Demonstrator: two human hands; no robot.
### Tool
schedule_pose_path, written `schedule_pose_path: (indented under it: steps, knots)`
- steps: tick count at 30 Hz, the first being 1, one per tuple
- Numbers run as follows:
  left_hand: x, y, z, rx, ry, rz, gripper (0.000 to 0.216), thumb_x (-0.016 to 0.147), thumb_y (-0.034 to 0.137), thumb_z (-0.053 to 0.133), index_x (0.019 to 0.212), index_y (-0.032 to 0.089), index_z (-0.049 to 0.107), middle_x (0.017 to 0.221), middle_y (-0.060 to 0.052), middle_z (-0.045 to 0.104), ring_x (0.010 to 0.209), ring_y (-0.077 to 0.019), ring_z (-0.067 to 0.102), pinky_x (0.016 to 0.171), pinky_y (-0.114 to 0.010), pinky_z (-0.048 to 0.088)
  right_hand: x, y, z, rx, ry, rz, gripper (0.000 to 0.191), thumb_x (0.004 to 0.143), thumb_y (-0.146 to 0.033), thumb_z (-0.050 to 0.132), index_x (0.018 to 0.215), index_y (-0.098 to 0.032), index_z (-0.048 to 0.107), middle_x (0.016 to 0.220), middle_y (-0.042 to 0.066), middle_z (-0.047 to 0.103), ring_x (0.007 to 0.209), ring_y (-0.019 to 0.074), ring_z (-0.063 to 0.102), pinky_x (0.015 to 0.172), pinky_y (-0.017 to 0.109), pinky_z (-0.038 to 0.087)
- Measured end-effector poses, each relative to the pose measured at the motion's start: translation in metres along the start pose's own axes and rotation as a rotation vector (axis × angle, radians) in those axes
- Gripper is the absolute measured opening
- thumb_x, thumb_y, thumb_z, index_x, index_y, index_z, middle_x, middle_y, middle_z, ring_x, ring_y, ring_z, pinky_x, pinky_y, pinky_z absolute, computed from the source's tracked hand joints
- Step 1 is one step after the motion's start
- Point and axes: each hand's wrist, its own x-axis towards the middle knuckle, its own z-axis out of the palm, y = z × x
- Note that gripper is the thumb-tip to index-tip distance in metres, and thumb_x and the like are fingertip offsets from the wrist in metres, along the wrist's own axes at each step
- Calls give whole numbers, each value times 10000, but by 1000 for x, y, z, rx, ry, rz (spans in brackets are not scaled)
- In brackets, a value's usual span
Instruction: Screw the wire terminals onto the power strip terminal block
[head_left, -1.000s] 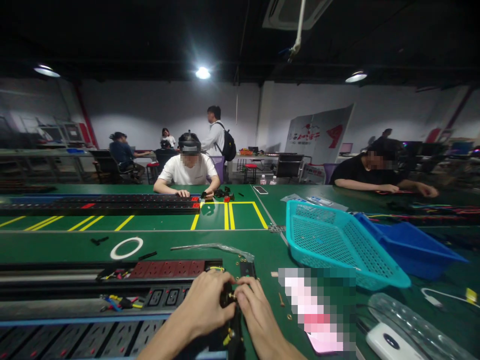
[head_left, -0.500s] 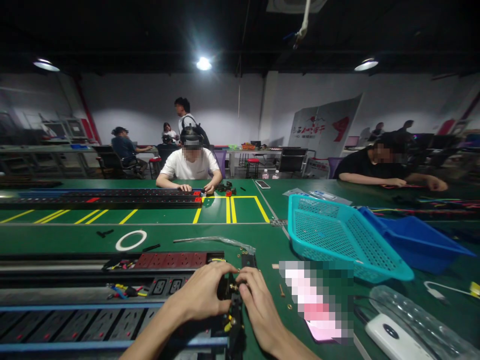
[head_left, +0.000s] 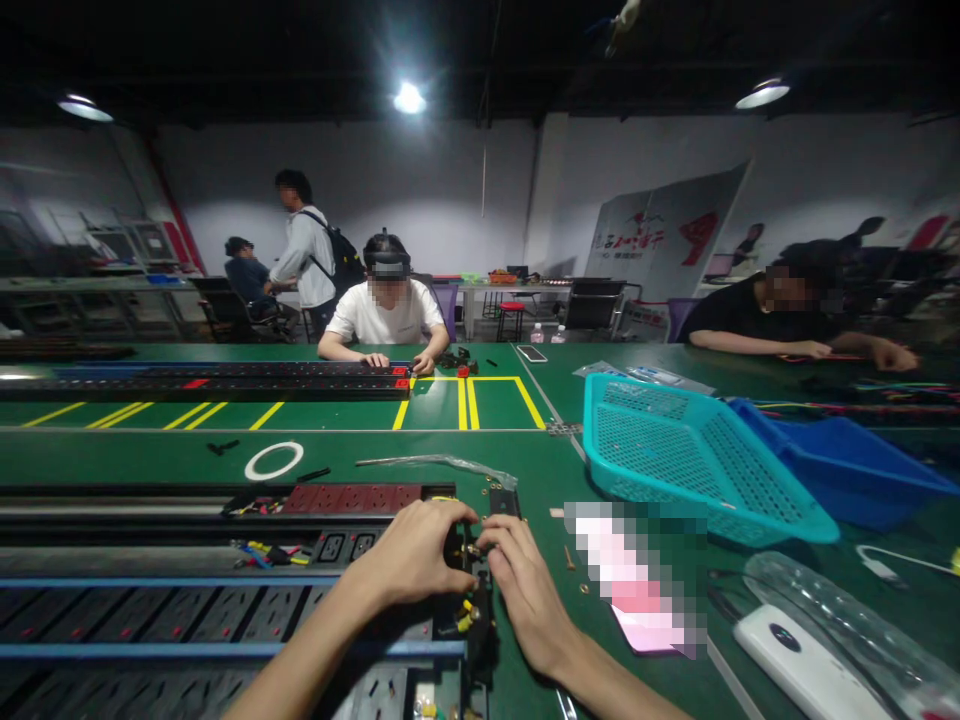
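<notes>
At the right end of a black power strip (head_left: 277, 543), my left hand (head_left: 412, 555) curls thumb and fingers around a black end piece (head_left: 480, 600). A small brass fitting (head_left: 471, 549) shows between the hands. My right hand (head_left: 529, 595) bends its fingers in from the other side, closed at the fitting; what the fingertips hold is hidden. Yellow-sleeved wire ends (head_left: 466, 615) stick out just below. Beside it lie a strip with dark red sockets (head_left: 352, 498) and a blue-edged strip with black sockets (head_left: 180, 612).
On the green table (head_left: 420, 467) are a white ring (head_left: 274, 447), a thin rod in plastic (head_left: 435, 460), a copper-coloured screw (head_left: 570, 557) and a pink phone-like item (head_left: 652, 635). A teal basket (head_left: 600, 440), blue bin (head_left: 862, 465) and white device (head_left: 795, 655) stand right. Co-workers sit opposite.
The view has tilted slightly, so the table scene sits a little higher and further right. Both hands stay at the end piece. A person with a backpack has walked left in the background.
</notes>
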Motion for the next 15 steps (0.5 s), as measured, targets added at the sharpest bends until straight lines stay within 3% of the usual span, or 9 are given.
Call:
schedule_pose_path:
  steps: [3,9,15]
  knots:
    - [0,1,-1,12,-5,-3,614,659,318,832,1227,196,636,1234,-77,681,1128,-330,632,962,-418,469,-1,1,0,-8,-28,36,359,1069,-400,282,976,-254,596,1119,59,574,1130,235,530,984,390,426]
    - [0,4,-3,30,-9,-3,554,658,345,850,1160,202,666,1158,-65,704,1054,-314,657,905,-393,481,-2,2,-1,-6,-22,24,329,1064,-412,285,1091,-268,579,1195,66,555,1181,241,510,1018,404,402]
    - [1,4,-3,38,-6,2,498,648,345,861,1095,221,680,1104,-51,713,1015,-304,663,868,-367,475,-1,3,-1,-42,-16,50,359,1063,-401,283,1020,-257,608,1160,72,569,1161,255,520,1003,420,407]
